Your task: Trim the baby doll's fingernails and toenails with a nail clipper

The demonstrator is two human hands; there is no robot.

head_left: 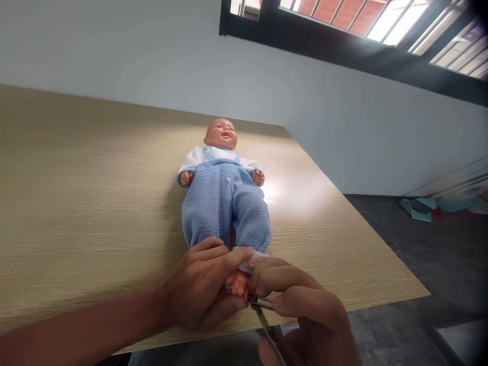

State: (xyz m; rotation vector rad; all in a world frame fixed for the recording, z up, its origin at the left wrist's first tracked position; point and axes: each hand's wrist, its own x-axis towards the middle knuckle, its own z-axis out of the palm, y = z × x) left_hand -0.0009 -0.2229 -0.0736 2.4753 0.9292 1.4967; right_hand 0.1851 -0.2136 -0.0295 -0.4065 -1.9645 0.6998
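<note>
A baby doll [221,203] in blue fleece overalls and a white top lies on its back, its head pointing away from me. My left hand [200,287] is closed around the doll's foot [238,282], and the orange toes show between my fingers. A metal nail clipper [262,316] sits in my right hand [310,305], its jaw end right at the toes. Fingertips of my right hand also touch the white cuff [251,259] of the trouser leg. The doll's other foot is hidden behind my left hand.
The pale wooden table [95,193] ends at a near edge below my hands and a right edge beyond the doll. A grey wall [133,56] and a dark-framed barred window [343,20] stand behind. Light blue items [421,208] lie on the dark floor at right.
</note>
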